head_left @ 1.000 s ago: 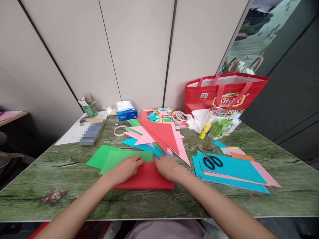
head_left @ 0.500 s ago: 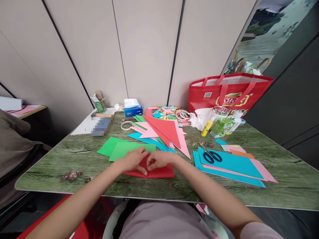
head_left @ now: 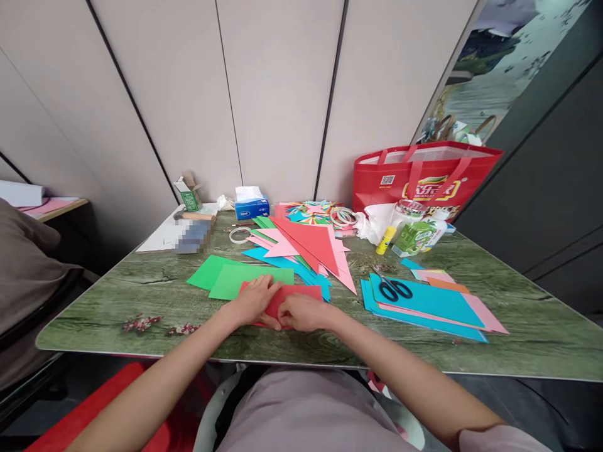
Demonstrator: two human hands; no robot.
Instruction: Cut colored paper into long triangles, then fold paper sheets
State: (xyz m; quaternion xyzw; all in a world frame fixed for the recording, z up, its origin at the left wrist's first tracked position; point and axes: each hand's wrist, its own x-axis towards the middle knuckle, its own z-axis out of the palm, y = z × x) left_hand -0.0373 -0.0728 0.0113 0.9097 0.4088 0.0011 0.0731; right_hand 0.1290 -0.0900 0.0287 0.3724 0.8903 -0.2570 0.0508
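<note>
A sheet of red paper (head_left: 308, 291) lies on the table in front of me, with its near part partly covered by my hands. My left hand (head_left: 257, 301) rests flat on the left half of the paper, fingers stretched out and thumb apart. Close beside it, my right hand (head_left: 304, 312) is closed, its curled fingers pressed at the near part of the red paper. Just beyond the left hand, green sheets (head_left: 245, 280) overlap one another, and the red paper covers part of them.
Folded coloured triangles (head_left: 313, 245) are piled behind. To the right, black scissors (head_left: 394, 289) lie on blue sheets (head_left: 433, 309). Farther back stand a glue stick (head_left: 385, 240), a green carton (head_left: 414, 237), a red bag (head_left: 377, 185) and a tissue box (head_left: 252, 208). A hammer (head_left: 193, 216) lies left.
The red paper's near flap, spread toward me before, is now mostly under my hands. My right hand has moved slightly down and pressed onto the paper. The view has shifted slightly.
</note>
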